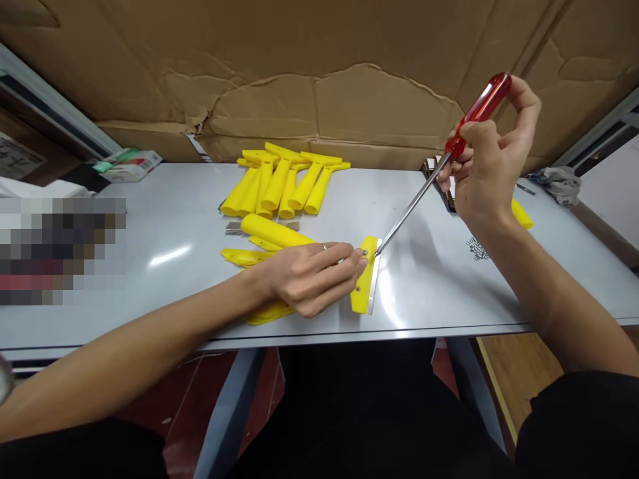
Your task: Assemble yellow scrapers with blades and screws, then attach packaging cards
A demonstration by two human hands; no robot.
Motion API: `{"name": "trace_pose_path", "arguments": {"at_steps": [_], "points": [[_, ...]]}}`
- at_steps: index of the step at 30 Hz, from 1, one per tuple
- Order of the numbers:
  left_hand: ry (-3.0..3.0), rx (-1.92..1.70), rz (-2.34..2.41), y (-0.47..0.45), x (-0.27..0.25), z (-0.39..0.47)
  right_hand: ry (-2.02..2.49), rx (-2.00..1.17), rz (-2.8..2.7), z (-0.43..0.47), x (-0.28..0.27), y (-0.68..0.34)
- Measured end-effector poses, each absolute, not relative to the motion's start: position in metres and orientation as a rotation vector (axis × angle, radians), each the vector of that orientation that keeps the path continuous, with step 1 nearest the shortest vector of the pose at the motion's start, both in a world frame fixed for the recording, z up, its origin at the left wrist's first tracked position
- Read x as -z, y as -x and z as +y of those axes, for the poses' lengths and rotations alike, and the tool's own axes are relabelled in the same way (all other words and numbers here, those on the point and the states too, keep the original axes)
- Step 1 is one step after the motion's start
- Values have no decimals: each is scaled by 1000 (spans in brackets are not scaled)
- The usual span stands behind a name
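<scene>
My left hand (319, 276) is closed on a yellow scraper (363, 283), whose head sticks out past my fingertips. Along the head's right edge runs a thin metal blade (374, 286), and two screws show in its face. With my right hand (492, 156) I grip the red handle of a screwdriver (422, 193), raised and slanting down to the left. Its tip is at the blade edge, near the upper screw; whether it touches cannot be made out. Under and beside my left wrist lie more yellow plastic parts (272, 313), partly hidden by the arm.
Several yellow scraper handles (287, 183) are piled at the back of the white table (164, 286). Metal blades (233, 228) lie before them. Small screws (478, 249) form a heap at right, near a crumpled plastic bag (562, 184). A cardboard sheet (319, 100) stands behind.
</scene>
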State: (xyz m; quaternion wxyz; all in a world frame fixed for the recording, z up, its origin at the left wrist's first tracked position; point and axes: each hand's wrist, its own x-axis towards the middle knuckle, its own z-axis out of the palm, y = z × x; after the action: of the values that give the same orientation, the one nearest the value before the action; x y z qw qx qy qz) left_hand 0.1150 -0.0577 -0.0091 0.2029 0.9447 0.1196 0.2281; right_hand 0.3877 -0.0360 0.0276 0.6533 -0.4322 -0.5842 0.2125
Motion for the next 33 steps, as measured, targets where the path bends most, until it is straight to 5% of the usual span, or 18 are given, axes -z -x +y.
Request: {"name": "trace_pose_path", "arguments": {"at_steps": [8,16,33], "points": [[-2813,-693,274,-113,12,-57,986,-453,-1314,-19,-16,-400],[-3527,-1282,-370,-112,14,-61,778,-561,-1223,-21,-13,-383],[-3529,-1342,-381,-118,12,-60,820,-541,-1181,-19,-15,-385]]}}
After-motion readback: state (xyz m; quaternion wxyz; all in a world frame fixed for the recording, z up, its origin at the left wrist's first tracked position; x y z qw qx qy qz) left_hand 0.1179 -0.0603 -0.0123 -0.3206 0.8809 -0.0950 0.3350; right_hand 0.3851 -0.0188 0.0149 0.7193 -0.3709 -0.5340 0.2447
